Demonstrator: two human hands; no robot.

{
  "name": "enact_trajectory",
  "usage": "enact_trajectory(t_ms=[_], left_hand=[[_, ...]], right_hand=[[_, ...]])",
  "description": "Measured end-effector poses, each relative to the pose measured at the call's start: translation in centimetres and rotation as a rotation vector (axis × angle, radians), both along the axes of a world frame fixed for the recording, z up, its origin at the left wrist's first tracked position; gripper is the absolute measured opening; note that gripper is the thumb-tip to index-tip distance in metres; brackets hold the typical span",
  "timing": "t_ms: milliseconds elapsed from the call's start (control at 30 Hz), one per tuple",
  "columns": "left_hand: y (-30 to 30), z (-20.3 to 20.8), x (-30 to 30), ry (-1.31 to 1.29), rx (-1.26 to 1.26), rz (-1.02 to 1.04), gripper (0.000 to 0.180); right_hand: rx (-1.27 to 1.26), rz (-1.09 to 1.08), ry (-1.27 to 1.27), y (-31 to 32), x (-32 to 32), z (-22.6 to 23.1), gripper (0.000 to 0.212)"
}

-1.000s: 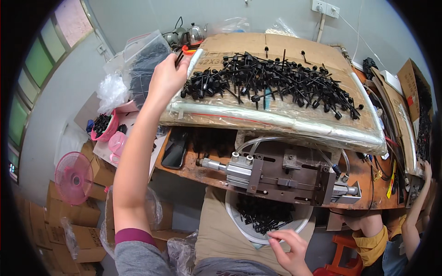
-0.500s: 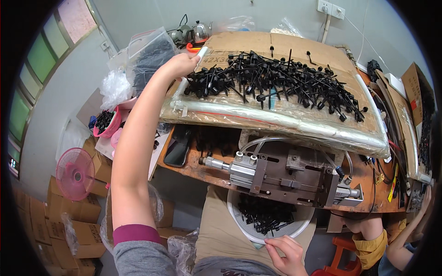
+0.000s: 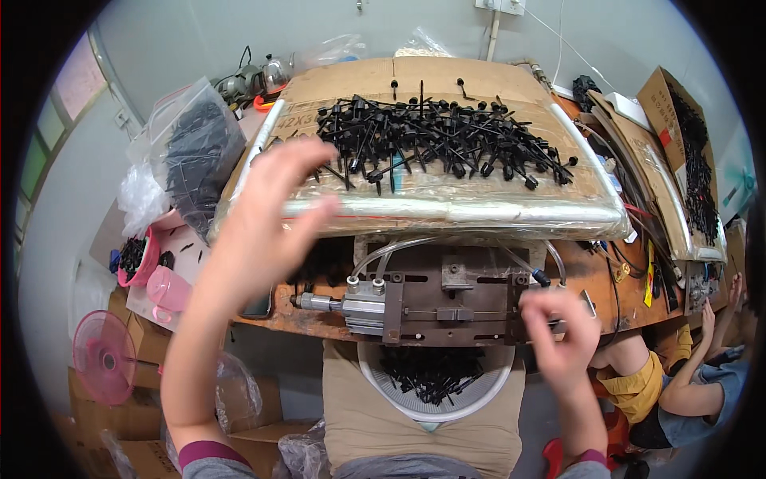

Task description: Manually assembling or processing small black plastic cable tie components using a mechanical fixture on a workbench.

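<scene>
My left hand (image 3: 275, 211) is over the front left part of the cardboard tray (image 3: 343, 84), fingers and thumb apart, with nothing seen between them. On the tray lies a tangled heap of black plastic pieces with thin stems and round heads (image 3: 447, 140). My right hand (image 3: 562, 331) is at the right end of the metal clamping fixture (image 3: 479, 327), fingers curled toward the thumb. Blur hides whether it holds anything. The fixture has a silver cylinder (image 3: 365, 310) and clear air hoses (image 3: 375, 251). Below it, between my legs, sits a white basket (image 3: 435, 415) with black pieces inside.
Left of the tray stand a plastic bag of dark parts (image 3: 195, 148), a pink basket (image 3: 144, 259) and a pink fan (image 3: 104, 355). A box of black pieces (image 3: 694, 168) is at the right. Another person's hands (image 3: 722, 307) and legs are at the far right.
My left hand has come off the tray's far left edge and moved nearer. My right hand has risen from the basket rim to the fixture's right end. The view has shifted right.
</scene>
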State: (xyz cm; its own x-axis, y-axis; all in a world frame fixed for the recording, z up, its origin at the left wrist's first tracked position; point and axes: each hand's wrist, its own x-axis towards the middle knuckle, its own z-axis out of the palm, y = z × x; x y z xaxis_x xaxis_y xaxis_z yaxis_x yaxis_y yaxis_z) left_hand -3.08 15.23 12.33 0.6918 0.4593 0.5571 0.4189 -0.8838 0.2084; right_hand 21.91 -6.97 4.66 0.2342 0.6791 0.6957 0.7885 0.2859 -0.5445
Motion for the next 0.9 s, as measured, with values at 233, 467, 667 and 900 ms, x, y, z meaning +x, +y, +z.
enact_trajectory(t_ms=[233, 467, 667, 900], left_hand=[[-11.0, -5.3, -0.3, 0.214, -0.209, -0.445, 0.059], [-14.3, -10.4, -0.1, -0.176, -0.722, -0.582, 0.052], [-16.4, -13.2, -0.5, -0.394, -0.960, -0.507, 0.049], [-17.1, -14.8, -0.9, -0.481, -0.935, -0.401, 0.048]], right_hand=[[0.026, -0.048, -0.292, 12.9, 3.9, 4.3, 0.022], [-0.380, -0.102, -0.468, 21.8, 1.8, 5.8, 0.041], [-0.657, -0.192, -0.546, 24.6, 1.7, 5.5, 0.033], [-0.879, -0.112, -0.532, 23.5, 3.9, 6.5, 0.053]])
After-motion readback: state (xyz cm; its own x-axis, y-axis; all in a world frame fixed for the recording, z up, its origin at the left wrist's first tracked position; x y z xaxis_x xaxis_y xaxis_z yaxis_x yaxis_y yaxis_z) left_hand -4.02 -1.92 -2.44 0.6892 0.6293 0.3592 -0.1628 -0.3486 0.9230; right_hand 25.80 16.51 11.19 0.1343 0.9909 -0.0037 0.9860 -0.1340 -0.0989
